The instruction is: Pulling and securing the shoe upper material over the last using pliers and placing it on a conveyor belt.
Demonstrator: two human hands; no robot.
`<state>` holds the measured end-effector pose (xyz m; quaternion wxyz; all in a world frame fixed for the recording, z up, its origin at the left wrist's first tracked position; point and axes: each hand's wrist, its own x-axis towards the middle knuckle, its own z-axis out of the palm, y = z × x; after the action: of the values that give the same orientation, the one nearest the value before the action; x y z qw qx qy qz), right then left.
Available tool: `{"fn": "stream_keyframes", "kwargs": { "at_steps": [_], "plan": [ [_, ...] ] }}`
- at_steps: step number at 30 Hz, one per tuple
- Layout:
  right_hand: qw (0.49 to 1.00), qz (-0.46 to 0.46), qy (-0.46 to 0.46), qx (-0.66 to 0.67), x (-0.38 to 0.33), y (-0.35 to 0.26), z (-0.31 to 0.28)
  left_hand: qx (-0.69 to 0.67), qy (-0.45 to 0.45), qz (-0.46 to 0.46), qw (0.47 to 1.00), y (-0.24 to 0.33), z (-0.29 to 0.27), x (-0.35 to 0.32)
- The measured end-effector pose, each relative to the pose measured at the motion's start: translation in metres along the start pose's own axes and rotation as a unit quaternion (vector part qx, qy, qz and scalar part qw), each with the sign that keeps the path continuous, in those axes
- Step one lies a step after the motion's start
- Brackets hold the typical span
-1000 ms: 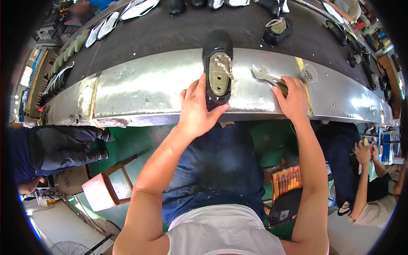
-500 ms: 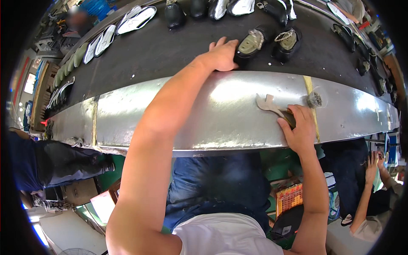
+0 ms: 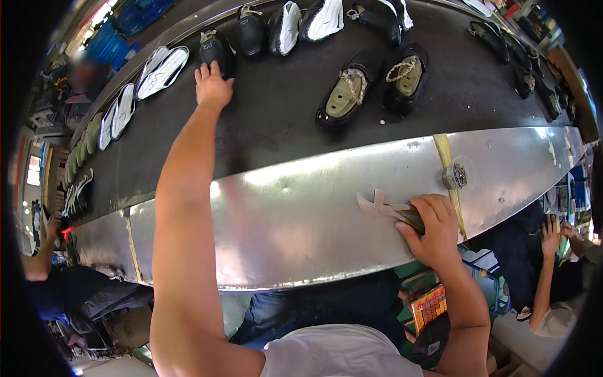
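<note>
My left hand (image 3: 213, 89) reaches across the dark belt, fingers stretched out at the near end of a black shoe (image 3: 218, 53). It does not wrap round the shoe. On the metal ledge (image 3: 295, 226) rests my right hand (image 3: 434, 227), closed round the handles of lasting pincers (image 3: 380, 205), whose curved jaw and hammer-like lug point left. Two black shoes with olive-green lasts inside, a left one (image 3: 345, 94) and a right one (image 3: 409, 76), stand between my hands, twisted cords over their openings. A clear cup of small nails (image 3: 459, 175) sits right of my right hand.
White-soled shoe uppers (image 3: 161, 72) and green pieces (image 3: 81, 151) lie along the belt's left side. More black shoes (image 3: 252, 31) line the back, others (image 3: 526, 81) the right. A yellow strip (image 3: 445, 164) crosses the ledge. Another person's hands (image 3: 553, 232) show at right.
My left hand has moved left and farther away, from beside the two cord-topped shoes to a shoe at the back. My right hand keeps hold of the pincers. The view has shifted.
</note>
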<state>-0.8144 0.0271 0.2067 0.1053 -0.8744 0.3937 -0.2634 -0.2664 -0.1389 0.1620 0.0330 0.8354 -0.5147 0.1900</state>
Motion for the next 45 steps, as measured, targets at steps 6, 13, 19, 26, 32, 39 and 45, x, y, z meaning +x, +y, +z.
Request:
{"fn": "stream_keyframes", "kwargs": {
  "at_steps": [6,13,19,26,32,39,45],
  "plan": [
    [1.000,0.012,-0.005,-0.011,0.003,0.006,-0.004,-0.305,-0.080,-0.169,0.934,-0.016,-0.023,0.017],
    [1.000,0.011,-0.008,-0.022,0.002,0.006,-0.002,-0.095,0.073,0.092,0.988,0.067,-0.006,0.031],
    [1.000,0.012,-0.028,-0.002,0.003,0.005,0.003,-0.133,-0.023,0.041,0.990,0.093,0.016,0.051],
    [1.000,0.013,-0.015,-0.008,0.007,0.003,-0.003,-0.106,0.176,0.030,0.978,0.021,-0.017,0.025],
    [1.000,0.007,-0.013,-0.014,0.009,0.002,-0.001,-0.167,-0.064,-0.078,0.981,-0.034,-0.015,0.010],
    [1.000,0.007,-0.007,-0.018,0.005,-0.005,0.003,-0.167,-0.121,-0.093,0.974,-0.006,-0.024,0.013],
    [1.000,-0.008,0.006,-0.003,0.003,-0.010,0.006,-0.124,-0.124,-0.080,0.981,-0.053,-0.073,-0.056]
  ]
}}
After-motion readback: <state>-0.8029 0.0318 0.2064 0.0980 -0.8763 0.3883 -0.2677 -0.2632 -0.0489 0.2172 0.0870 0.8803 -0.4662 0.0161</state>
